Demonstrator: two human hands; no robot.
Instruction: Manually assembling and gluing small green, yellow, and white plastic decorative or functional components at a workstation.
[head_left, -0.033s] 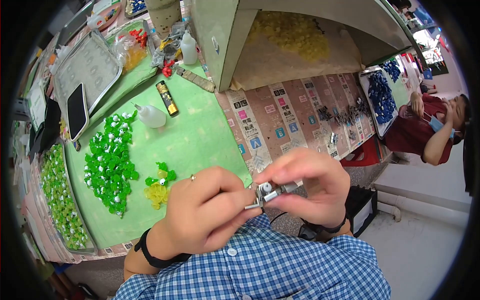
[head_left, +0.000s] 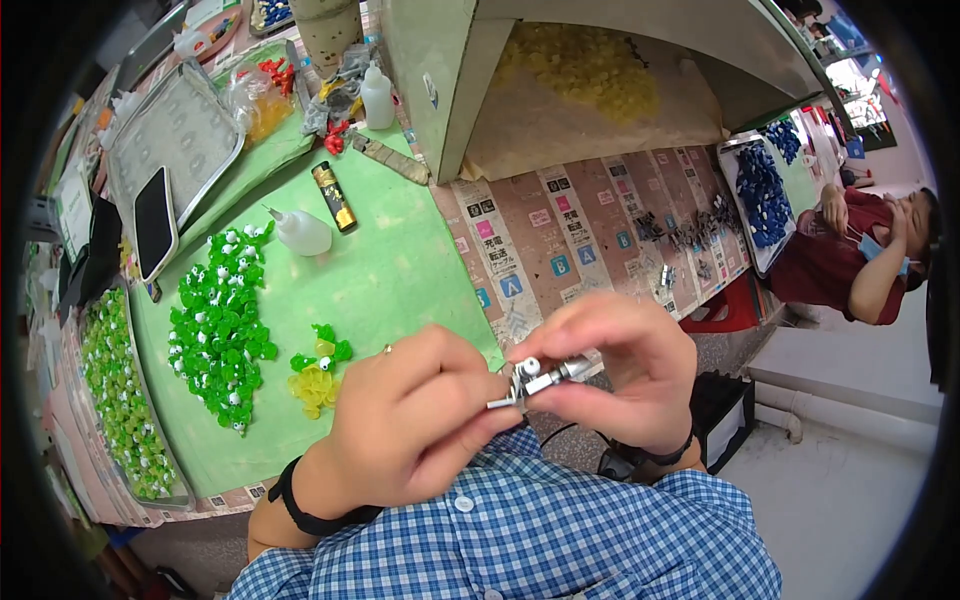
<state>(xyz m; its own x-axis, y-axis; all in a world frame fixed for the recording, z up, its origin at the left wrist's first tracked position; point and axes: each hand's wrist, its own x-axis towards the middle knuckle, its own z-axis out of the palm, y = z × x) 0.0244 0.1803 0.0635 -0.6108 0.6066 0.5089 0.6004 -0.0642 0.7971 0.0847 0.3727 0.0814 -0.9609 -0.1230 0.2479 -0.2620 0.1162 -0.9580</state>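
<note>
Both hands meet in front of my shirt around a small silvery metal fitting (head_left: 545, 380), with a rod-like part and a small white round piece. My left hand (head_left: 420, 415) pinches its flat left end between thumb and bent fingers. On the other side, my right hand (head_left: 630, 375) grips the rod end between thumb and fingertips. The fingers partly hide the fitting, so its exact kind does not show. To the left on a green sheet (head_left: 400, 270) lie a small cluster of yellow pieces (head_left: 315, 388) and a larger pile of green pieces with white eye-like balls (head_left: 220, 320).
A tray of light-green pieces (head_left: 125, 400) stands at the left edge. Beyond the hands are a white squeeze bottle (head_left: 302, 232), a black lighter (head_left: 334, 197) and a phone (head_left: 154, 222). A grey hood (head_left: 425, 90) rises ahead. Another person (head_left: 840, 255) sits right, beside a tray of blue pieces (head_left: 762, 195).
The metal fitting has turned slightly between my fingers, and its white piece now sits a little higher. Both hands keep their grip and have barely shifted.
</note>
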